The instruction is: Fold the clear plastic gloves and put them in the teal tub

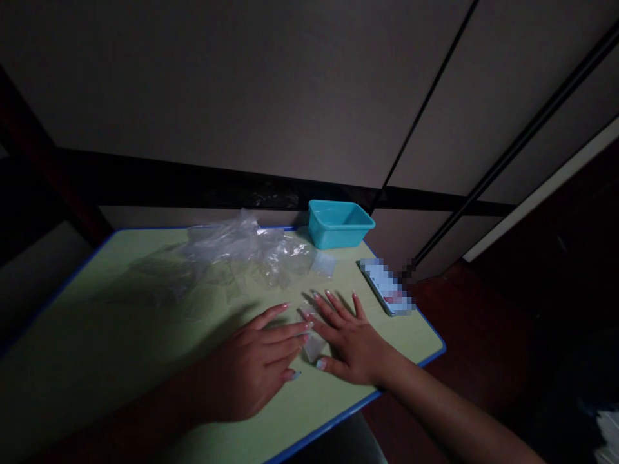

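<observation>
The room is dark. A green table [120, 335] with a blue edge stands by a gray wall.

Both hands lie flat on the table, palms down, close side by side. The left hand [251, 367] has its fingers stretched out and pointing right. The right hand [351, 341] has its fingers spread wide and pointing up and left. The tips of the two hands almost meet.

Between the hands lies a small clear bag [313, 345]. It is flat on the table. The fingers of both hands touch it and press it down. Neither hand is closed around it. Part of the bag hides under the fingers, so its full shape is hard to see.

Farther back on the table is a big heap of crumpled clear plastic [236, 248]. Some flat clear pieces lie around it. One small flat piece [323, 264] lies just right of the heap, near a box.

The box [338, 223] is bright blue and sits at the back of the table, by the wall. I cannot tell what is inside.

To the right of the right hand, near the table's edge, lies a flat thing [387, 287]. It is blurred, so I cannot tell what it is.
</observation>
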Motion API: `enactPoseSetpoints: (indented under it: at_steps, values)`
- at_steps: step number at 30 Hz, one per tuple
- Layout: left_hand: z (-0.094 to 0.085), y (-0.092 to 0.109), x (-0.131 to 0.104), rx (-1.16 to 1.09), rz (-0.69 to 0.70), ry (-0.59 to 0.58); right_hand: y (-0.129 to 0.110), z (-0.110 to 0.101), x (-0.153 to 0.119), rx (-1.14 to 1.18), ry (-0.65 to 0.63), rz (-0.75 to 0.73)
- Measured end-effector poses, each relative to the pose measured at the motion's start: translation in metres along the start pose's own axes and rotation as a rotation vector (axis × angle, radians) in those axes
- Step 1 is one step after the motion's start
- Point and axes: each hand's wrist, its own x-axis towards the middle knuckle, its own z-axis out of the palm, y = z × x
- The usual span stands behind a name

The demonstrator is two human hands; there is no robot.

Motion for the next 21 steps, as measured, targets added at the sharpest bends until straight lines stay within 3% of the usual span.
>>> enactPoseSetpoints:
  at_steps: [6,10,14,21]
  values:
    - [0.007,-0.003,-0.004,0.030,-0.045,-0.003,-0.005,0.001,-0.004,0.038,-0.027,-0.040]
    - [0.017,-0.015,-0.012,-0.021,-0.227,0.002,-0.006,0.000,-0.004,0.045,-0.031,-0.037]
    - [0.021,-0.025,-0.013,-0.147,-0.356,-0.090,-0.007,0.001,-0.003,0.059,-0.029,-0.031]
    - [0.019,-0.023,-0.007,-0.205,-0.228,-0.084,-0.008,-0.003,-0.002,0.067,-0.039,-0.015]
